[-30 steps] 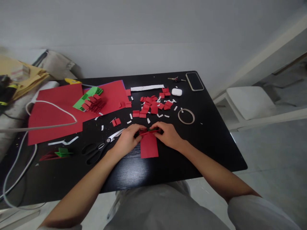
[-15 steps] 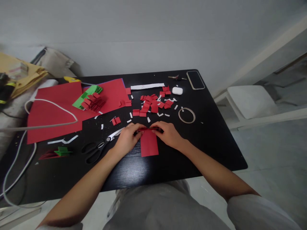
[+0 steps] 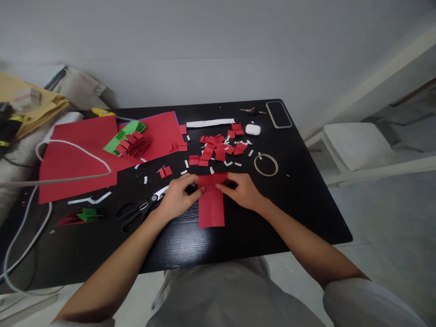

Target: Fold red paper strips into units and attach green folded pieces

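A creased red paper strip (image 3: 211, 206) lies upright in view on the black table between my two hands. My left hand (image 3: 179, 194) pinches its upper left edge between thumb and fingers. On the other side, my right hand (image 3: 241, 190) grips the upper right edge, its thumb resting on the paper. The strip's top end is folded over. Black-handled scissors (image 3: 141, 210) lie beside my left forearm, blades partly hidden by the hand. Beyond the hands is a loose pile of small folded red paper pieces (image 3: 220, 152) among white paper scraps.
Large red sheets (image 3: 78, 170) cover the table's left, with a green folded paper stack (image 3: 124, 136) on top. A white cable (image 3: 78, 144) loops over them. At the right lie a tape ring (image 3: 276, 167), a white case (image 3: 252, 130), keys (image 3: 252, 111) and a phone (image 3: 279, 114).
The folded top of the red strip has opened out, so more of its face shows. My thumbs have moved slightly apart from the top edge; the fingers still hold the sides.
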The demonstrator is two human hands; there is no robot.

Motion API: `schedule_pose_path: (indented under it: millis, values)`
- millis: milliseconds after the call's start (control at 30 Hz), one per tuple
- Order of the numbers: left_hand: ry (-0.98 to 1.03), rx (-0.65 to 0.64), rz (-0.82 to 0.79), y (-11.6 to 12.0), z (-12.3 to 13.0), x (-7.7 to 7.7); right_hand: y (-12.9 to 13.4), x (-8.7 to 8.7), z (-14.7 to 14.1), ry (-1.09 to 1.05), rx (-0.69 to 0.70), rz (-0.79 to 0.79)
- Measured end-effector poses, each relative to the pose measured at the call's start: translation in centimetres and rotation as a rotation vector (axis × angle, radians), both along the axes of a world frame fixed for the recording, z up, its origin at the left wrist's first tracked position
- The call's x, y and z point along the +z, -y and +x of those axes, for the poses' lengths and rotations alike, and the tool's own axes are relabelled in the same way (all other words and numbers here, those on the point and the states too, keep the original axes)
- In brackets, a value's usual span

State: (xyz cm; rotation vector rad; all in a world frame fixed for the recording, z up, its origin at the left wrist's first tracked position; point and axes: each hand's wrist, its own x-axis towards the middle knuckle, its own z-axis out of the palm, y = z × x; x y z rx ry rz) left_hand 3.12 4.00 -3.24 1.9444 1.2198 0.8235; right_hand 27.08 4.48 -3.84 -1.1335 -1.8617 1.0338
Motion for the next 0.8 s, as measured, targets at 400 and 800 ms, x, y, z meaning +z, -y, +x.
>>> schedule_pose_path:
  millis: [400,800]
  values:
    - [-0.123,-0.053,0.071,-0.2,0.2,-0.5,-0.1,-0.7,0.1,0.188,0.083,0.177]
    - [-0.098,-0.039,0.043,-0.3,0.1,-0.6,-0.2,-0.6,0.0,0.152,0.041,0.108]
